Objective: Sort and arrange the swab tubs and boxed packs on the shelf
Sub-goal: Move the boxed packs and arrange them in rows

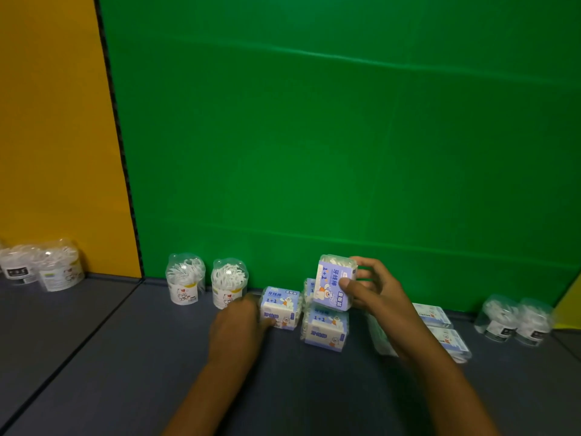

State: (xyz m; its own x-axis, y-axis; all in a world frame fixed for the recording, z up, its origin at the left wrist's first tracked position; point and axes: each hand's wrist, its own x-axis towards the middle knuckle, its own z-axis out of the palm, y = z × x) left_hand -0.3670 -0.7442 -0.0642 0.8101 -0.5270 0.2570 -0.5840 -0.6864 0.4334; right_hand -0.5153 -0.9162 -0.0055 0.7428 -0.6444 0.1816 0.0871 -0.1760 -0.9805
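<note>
My right hand (pixel 374 291) grips a purple-and-white boxed pack (pixel 334 283), tilted, just above another boxed pack (pixel 325 328) that stands on the dark shelf (pixel 125 357). A third pack (pixel 281 311) stands to its left, and my left hand (pixel 239 325) touches its left side with curled fingers. Part of one more pack (pixel 309 286) shows behind the held one. Two clear swab tubs (pixel 185 283) (pixel 228 286) stand left of the packs against the green back wall.
Two more boxed packs (pixel 432 314) (pixel 451 343) lie flat to the right, partly behind my right forearm. Two tubs (pixel 514 322) stand at the far right and two tubs (pixel 44 267) at the far left before the yellow wall. A seam (pixel 78 344) crosses the shelf.
</note>
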